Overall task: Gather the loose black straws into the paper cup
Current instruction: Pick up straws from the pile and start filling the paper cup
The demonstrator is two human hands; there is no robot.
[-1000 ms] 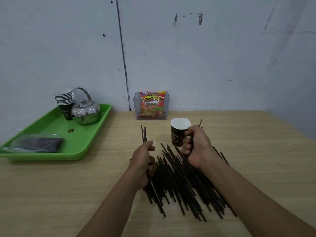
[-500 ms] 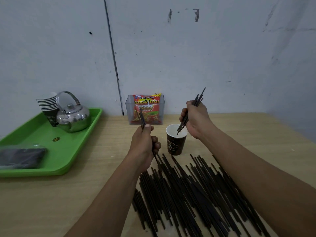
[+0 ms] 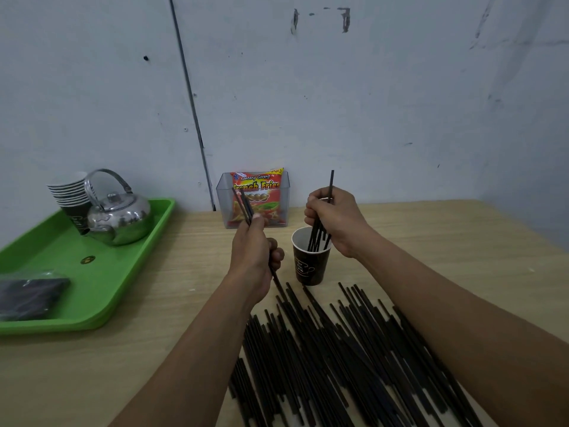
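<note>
A dark paper cup [image 3: 310, 264] with a white inside stands upright on the wooden table. My right hand [image 3: 337, 221] is just above and right of its rim and grips a small bunch of black straws [image 3: 317, 238] whose lower ends are inside the cup. My left hand [image 3: 254, 252], left of the cup, grips a few black straws [image 3: 243, 203] that stick up past my thumb and down below my palm. A large pile of loose black straws [image 3: 345, 352] lies on the table in front of the cup, partly under my forearms.
A green tray [image 3: 101, 272] at the left holds a steel kettle [image 3: 118, 218], a stack of paper cups [image 3: 69, 195] and a dark plastic-wrapped pack [image 3: 29, 295]. A clear box with a snack bag [image 3: 257, 200] stands against the wall behind the cup.
My right hand has lifted its straws from the pile and lowered their ends into the cup. My left hand has risen with its straws. The view has shifted closer.
</note>
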